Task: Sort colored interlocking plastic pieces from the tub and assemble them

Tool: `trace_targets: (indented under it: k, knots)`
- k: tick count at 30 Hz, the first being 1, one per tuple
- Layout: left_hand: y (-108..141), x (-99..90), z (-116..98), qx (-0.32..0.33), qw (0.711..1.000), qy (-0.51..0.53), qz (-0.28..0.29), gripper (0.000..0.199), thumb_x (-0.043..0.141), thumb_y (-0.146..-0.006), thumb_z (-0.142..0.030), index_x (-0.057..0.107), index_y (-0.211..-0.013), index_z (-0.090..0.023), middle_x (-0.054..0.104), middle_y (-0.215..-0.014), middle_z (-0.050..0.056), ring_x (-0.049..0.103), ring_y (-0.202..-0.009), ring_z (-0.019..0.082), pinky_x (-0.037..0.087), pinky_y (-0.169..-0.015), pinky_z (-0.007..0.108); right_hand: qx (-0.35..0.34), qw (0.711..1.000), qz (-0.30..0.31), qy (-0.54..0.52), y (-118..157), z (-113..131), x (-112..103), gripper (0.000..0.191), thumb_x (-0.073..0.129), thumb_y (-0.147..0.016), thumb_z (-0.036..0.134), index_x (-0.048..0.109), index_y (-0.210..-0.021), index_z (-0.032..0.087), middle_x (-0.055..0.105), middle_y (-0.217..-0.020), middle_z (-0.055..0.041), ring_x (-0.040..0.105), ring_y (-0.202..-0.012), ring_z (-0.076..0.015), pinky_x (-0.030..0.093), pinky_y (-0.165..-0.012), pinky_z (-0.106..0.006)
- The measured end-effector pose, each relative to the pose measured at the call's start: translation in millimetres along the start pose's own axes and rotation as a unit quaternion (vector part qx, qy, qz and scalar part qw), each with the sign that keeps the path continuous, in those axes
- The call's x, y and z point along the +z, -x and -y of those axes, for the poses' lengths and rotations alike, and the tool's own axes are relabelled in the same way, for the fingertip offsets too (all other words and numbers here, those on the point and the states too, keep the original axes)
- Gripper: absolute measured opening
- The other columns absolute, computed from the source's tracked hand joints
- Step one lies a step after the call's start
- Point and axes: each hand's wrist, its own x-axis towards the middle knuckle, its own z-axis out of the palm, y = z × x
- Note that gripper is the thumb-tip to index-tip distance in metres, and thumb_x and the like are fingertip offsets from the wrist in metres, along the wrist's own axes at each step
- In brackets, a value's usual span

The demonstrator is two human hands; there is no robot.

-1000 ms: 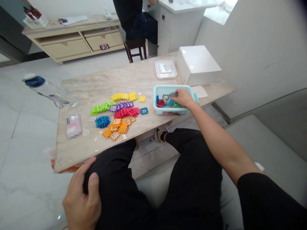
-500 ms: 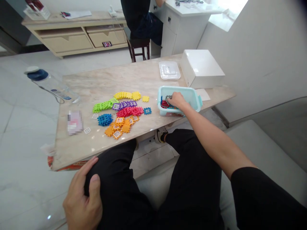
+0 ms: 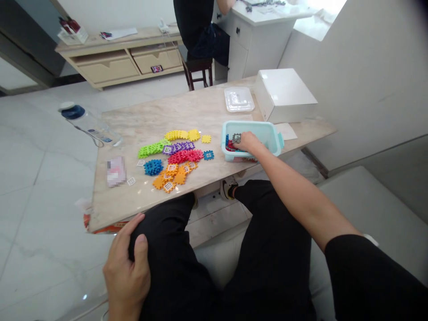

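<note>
My right hand (image 3: 248,142) reaches into the light blue plastic bin (image 3: 279,147), its fingers closed at the edge of a grey square toothed building tile (image 3: 236,138). Red tiles (image 3: 230,145) and a blue tile (image 3: 227,138) lie in the bin beside it. My left hand (image 3: 129,263) rests on my left knee, fingers stretched out and holding nothing. On the table, left of the bin, interlocking tiles lie in rows by colour: yellow (image 3: 176,134), green (image 3: 154,148), purple (image 3: 178,147), red-pink (image 3: 185,156), blue (image 3: 153,167) and orange (image 3: 179,177).
Behind the bin are a clear plastic lid (image 3: 239,99) and a white box (image 3: 286,96). A water bottle (image 3: 92,126) stands at the table's left end, near a blurred pink packet (image 3: 116,171). Another person (image 3: 197,31) sits on a stool beyond the table.
The view has shifted, so the table sits slightly further right. The grey tile shows more fully at my right fingertips. My left hand stays on the knee.
</note>
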Motion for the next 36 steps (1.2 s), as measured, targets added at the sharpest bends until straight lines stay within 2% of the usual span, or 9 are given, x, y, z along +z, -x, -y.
trace_targets:
  k: [5, 10, 15, 21, 25, 28, 36]
  knots:
    - [0, 1.2, -2, 0.002, 1.000, -0.009, 0.003, 0.046, 0.048, -0.110, -0.047, 0.068, -0.144, -0.024, 0.070, -0.148, 0.010, 0.063, -0.142, 0.031, 0.045, -0.127, 0.047, -0.004, 1.000, -0.024, -0.013, 2, 0, -5, 0.056, 0.073, -0.096, 0.051, 0.079, -0.124, 0.003, 0.077, -0.122, -0.0290, 0.076, -0.114, -0.0349, 0.057, -0.098, -0.035]
    - [-1, 2.4, -6, 0.006, 1.000, -0.012, 0.004, 0.046, 0.048, -0.110, -0.048, 0.068, -0.144, -0.023, 0.071, -0.147, 0.010, 0.063, -0.141, 0.031, 0.045, -0.127, 0.047, 0.005, 1.000, -0.013, -0.010, 3, -9, -7, 0.042, 0.074, -0.096, 0.032, 0.077, -0.129, 0.006, 0.077, -0.124, -0.0273, 0.076, -0.115, -0.0343, 0.057, -0.097, -0.034]
    - [-1, 3.9, -11, 0.005, 1.000, -0.019, 0.005, 0.046, 0.048, -0.110, -0.048, 0.069, -0.143, -0.023, 0.071, -0.147, 0.010, 0.064, -0.141, 0.030, 0.045, -0.127, 0.046, 0.003, 1.000, -0.005, 0.013, 3, -25, -9, 0.047, 0.074, -0.100, 0.044, 0.075, -0.132, 0.010, 0.075, -0.127, -0.0261, 0.075, -0.116, -0.0351, 0.057, -0.095, -0.036]
    - [-2, 4.8, -13, 0.011, 1.000, -0.018, 0.007, 0.045, 0.048, -0.110, -0.047, 0.069, -0.143, -0.023, 0.071, -0.147, 0.010, 0.064, -0.141, 0.029, 0.045, -0.127, 0.045, -0.103, 0.993, -0.014, 0.063, 3, -40, -11, 0.040, 0.073, -0.101, 0.045, 0.076, -0.127, 0.016, 0.075, -0.126, -0.0202, 0.072, -0.115, -0.0336, 0.054, -0.095, -0.037]
    - [-2, 4.3, -13, 0.010, 1.000, -0.019, 0.006, 0.044, 0.049, -0.110, -0.046, 0.068, -0.143, -0.024, 0.071, -0.147, 0.009, 0.064, -0.141, 0.029, 0.045, -0.127, 0.045, -0.166, 0.983, -0.045, 0.064, 2, -39, -12, 0.037, 0.072, -0.101, 0.039, 0.074, -0.132, 0.018, 0.070, -0.137, -0.0172, 0.070, -0.116, -0.0324, 0.053, -0.097, -0.036]
    - [-2, 3.2, -12, 0.007, 1.000, -0.018, 0.010, 0.043, 0.049, -0.110, -0.044, 0.068, -0.143, -0.025, 0.070, -0.148, 0.009, 0.063, -0.142, 0.029, 0.045, -0.128, 0.045, -0.174, 0.982, -0.052, 0.054, 3, -36, -13, 0.038, 0.070, -0.101, 0.030, 0.073, -0.137, 0.019, 0.066, -0.142, -0.0165, 0.069, -0.120, -0.0320, 0.051, -0.100, -0.035]
    - [-1, 1.8, -10, 0.008, 1.000, -0.020, 0.008, 0.041, 0.050, -0.109, -0.041, 0.067, -0.143, -0.025, 0.071, -0.147, 0.008, 0.064, -0.141, 0.029, 0.046, -0.126, 0.044, -0.161, 0.986, -0.024, 0.034, 7, -32, -15, 0.038, 0.068, -0.100, 0.024, 0.074, -0.138, 0.017, 0.063, -0.143, -0.0176, 0.066, -0.124, -0.0325, 0.050, -0.106, -0.035]
